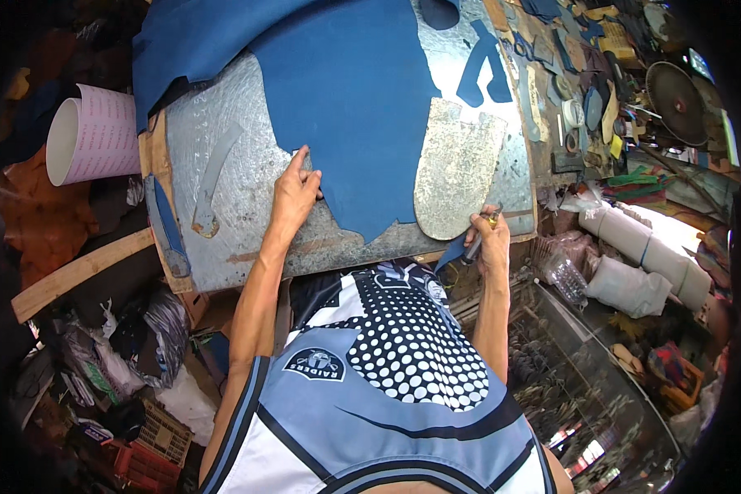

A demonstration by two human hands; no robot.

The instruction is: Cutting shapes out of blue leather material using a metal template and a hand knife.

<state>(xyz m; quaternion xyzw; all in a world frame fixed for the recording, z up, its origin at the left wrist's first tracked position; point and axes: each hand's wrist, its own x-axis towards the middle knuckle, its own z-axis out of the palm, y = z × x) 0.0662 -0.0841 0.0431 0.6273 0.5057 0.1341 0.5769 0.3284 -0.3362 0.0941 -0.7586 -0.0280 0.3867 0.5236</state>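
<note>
A large blue sheet of leather or similar material (346, 107) with ragged edges lies over the metal-topped table (239, 165). My left hand (295, 193) rests at its left edge, index finger stretched out and the other fingers loosely bent. On the sheet's right edge lies a worn, pale speckled pattern plate (459, 169), rounded at its near end. Just beyond that plate's near right corner, at the table's front edge, my right hand (491, 235) is closed around a slim dark tool with a yellow part (492, 218); its working end cannot be made out. A blue scrap (450, 253) hangs beside this hand.
A grey curved strip (216, 181) lies left on the table, and blue cut pieces (479, 70) lie at its far right. A pink-and-white roll (99, 136) stands left. Wrapped white rolls (634, 239) and a round fan (679, 103) are at the right.
</note>
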